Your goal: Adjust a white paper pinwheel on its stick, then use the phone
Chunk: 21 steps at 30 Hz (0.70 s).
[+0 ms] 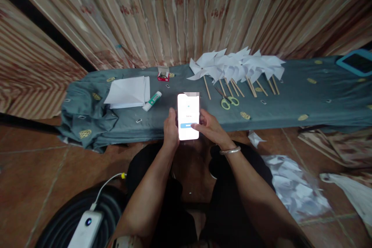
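A lit smartphone (188, 114) is held upright in front of me, its white screen showing a blue button. My left hand (171, 130) wraps the phone's left edge, fingers closed round it. My right hand (210, 128), with a silver bangle at the wrist, supports the right edge, and its thumb rests on the screen near the blue button. Both hands hover at the front edge of a low bench covered in grey-green cloth (290, 100).
On the bench lie a stack of white paper (128, 92), a glue stick (152, 101), a small red box (163, 74), green-handled scissors (228, 100), several white paper pinwheels on wooden sticks (238, 68) and a blue-edged tablet (356, 62). Paper scraps (293, 186) litter the floor; a power bank (87, 228) lies bottom left.
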Motion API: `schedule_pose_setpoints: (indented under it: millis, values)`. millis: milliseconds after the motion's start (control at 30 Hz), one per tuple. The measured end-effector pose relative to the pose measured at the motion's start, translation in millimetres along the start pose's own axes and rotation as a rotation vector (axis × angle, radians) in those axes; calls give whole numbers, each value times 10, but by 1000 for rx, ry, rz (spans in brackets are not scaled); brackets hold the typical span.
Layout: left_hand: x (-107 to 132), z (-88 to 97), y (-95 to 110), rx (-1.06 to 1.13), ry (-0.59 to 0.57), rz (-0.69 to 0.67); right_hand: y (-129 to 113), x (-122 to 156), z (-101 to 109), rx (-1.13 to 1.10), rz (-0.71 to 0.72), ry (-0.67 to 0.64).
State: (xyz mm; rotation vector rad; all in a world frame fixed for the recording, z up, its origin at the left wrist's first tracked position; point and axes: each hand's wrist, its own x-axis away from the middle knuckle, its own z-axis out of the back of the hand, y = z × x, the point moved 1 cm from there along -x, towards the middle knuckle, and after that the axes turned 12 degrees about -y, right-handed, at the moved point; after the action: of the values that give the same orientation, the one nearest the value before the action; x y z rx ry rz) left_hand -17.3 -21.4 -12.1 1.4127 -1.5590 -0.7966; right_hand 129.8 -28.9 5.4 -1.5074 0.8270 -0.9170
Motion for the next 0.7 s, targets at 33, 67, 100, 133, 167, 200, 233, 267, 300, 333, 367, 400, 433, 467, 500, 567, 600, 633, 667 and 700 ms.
schedule_pose_setpoints:
  millis: [33, 67, 100, 133, 167, 200, 233, 267, 300, 333, 367, 400, 433, 467, 500, 567, 600, 633, 667, 700]
  values:
    - [3, -3, 7, 4, -1, -4, 5, 1, 0, 7, -3, 2]
    - [6, -5, 13, 6, -2, -7, 8, 1, 1, 16, -5, 7]
    - [8, -8, 17, 8, -3, -7, 7, 1, 3, 28, -7, 16]
    - [10, -9, 21, 8, -4, -7, 5, 2, 6, 42, -11, 25]
    - [12, -10, 23, 7, -4, -5, 1, 3, 7, 57, -15, 31]
    - [12, -10, 24, 5, -4, -1, -3, 3, 7, 69, -18, 33]
    - [13, -9, 23, 4, -3, 4, -6, 4, 6, 76, -18, 33]
    - [12, -8, 21, 3, -2, 8, -8, 3, 3, 74, -16, 31]
    - [12, -6, 18, 2, -1, 12, -7, 2, -1, 66, -11, 27]
    - [12, -3, 14, 0, -1, 15, -5, 1, -4, 54, -4, 24]
    - [11, 0, 9, -2, 0, 15, -1, -2, -7, 44, 2, 25]
    - [11, 3, 4, -7, 2, 12, 2, -4, -7, 39, 7, 29]
    - [11, 6, -1, -13, 4, 6, 3, -6, -5, 41, 11, 36]
    - [12, 8, -6, -20, 6, -1, 1, -7, 0, 48, 17, 44]
    - [13, 9, -12, -26, 5, -8, -5, -7, 8, 62, 22, 57]
    - [19, 7, -24, -36, -1, -12, -24, -5, 32, 103, 30, 93]
    - [23, 6, -32, -39, -4, -8, -35, -3, 46, 124, 34, 114]
    - [29, 5, -41, -42, -6, 1, -43, -3, 59, 139, 40, 134]
    - [34, 4, -51, -44, -5, 11, -49, -4, 71, 145, 49, 153]
    - [40, 3, -60, -48, -1, 21, -50, -6, 81, 139, 58, 166]
